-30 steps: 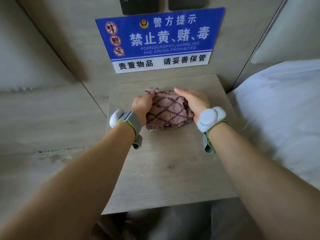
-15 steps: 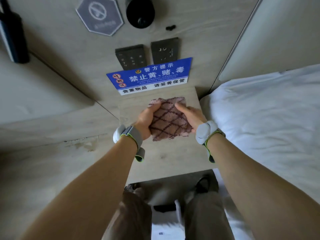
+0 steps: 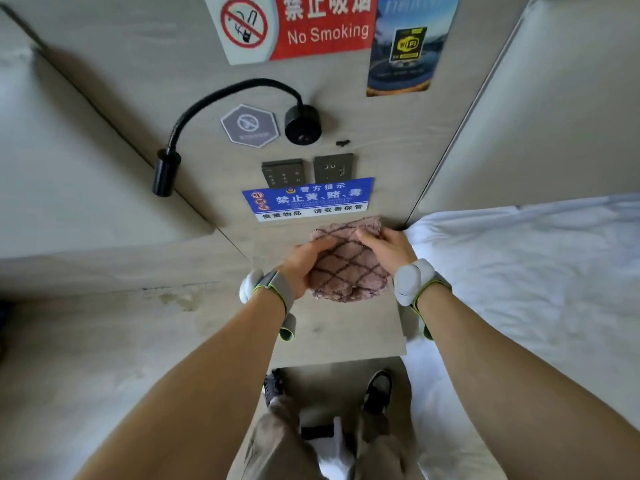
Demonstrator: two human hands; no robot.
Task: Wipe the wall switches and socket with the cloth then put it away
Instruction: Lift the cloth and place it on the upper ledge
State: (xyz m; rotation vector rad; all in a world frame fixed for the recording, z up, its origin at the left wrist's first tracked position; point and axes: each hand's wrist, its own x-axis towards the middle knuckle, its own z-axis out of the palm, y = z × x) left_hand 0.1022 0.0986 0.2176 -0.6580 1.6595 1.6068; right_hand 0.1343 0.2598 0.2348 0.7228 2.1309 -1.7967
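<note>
A pink cloth (image 3: 349, 268) with a dark diamond pattern is bunched over the small wooden bedside shelf (image 3: 346, 334). My left hand (image 3: 304, 268) grips its left side and my right hand (image 3: 388, 245) grips its upper right corner. On the wall above, a dark switch panel (image 3: 283, 172) sits left of a dark socket (image 3: 333, 167), both apart from the cloth. A blue notice sign (image 3: 308, 199) hangs between them and the shelf.
A black gooseneck reading lamp (image 3: 166, 171) and its round base (image 3: 303, 124) are mounted above the switches. A red No Smoking sign (image 3: 311, 26) and a wifi poster (image 3: 408, 46) hang higher. A white bed (image 3: 536, 271) lies at the right. My shoes (image 3: 377, 389) stand below the shelf.
The view has pulled back and tilted up, revealing the switches, lamp and upper signs. Both hands stay on the cloth, and the right hand has shifted to its top corner.
</note>
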